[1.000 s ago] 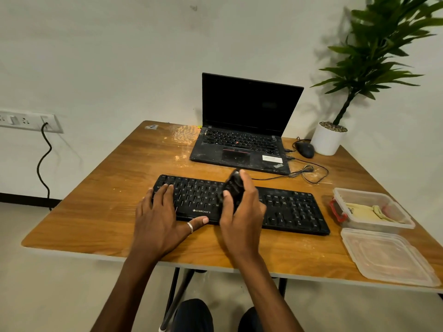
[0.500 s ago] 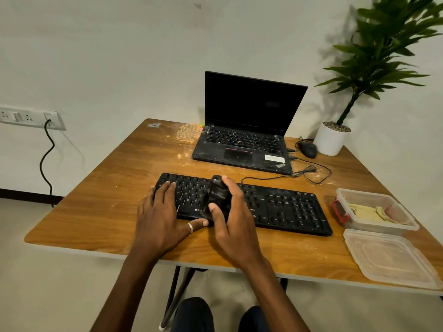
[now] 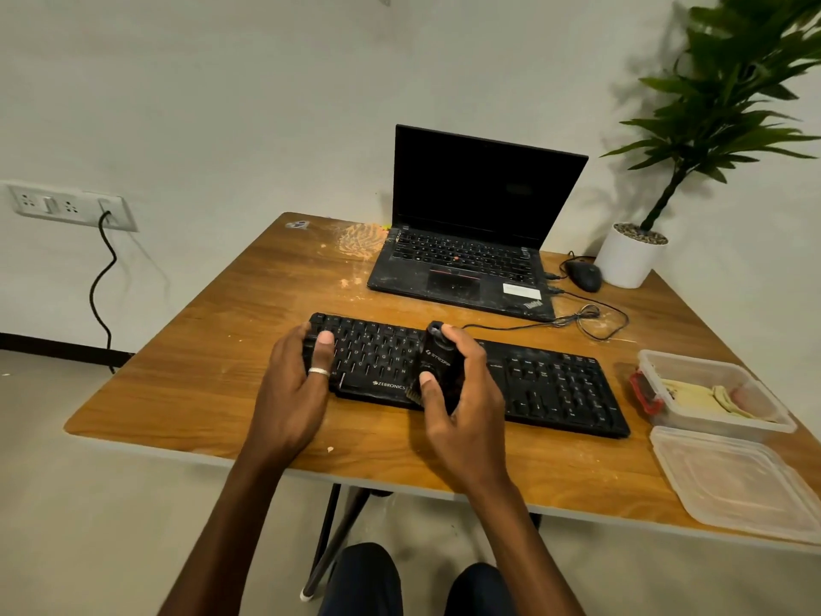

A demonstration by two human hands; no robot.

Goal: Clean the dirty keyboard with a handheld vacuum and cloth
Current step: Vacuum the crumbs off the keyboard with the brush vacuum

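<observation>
A black keyboard [image 3: 555, 384] lies across the wooden table [image 3: 213, 393] in front of me. My right hand [image 3: 466, 406] grips a small black handheld vacuum [image 3: 437, 362], whose brush end rests on the keyboard's front edge near the middle. My left hand [image 3: 295, 389] lies flat on the keyboard's left end, fingers spread over the keys, a ring on one finger. A yellowish cloth [image 3: 702, 393] sits inside an open clear plastic box [image 3: 719, 420] at the table's right side.
An open black laptop [image 3: 466, 269] stands behind the keyboard, with a mouse [image 3: 584, 275] and a loose cable [image 3: 586, 322] to its right. A potted plant [image 3: 631, 255] occupies the far right corner. The box's lid [image 3: 737, 477] lies near the front right edge. Crumbs [image 3: 357, 242] dust the far table.
My right hand has carried the vacuum leftward along the keyboard and drawn its brush end toward the front edge. My left hand has stayed on the keyboard's left end.
</observation>
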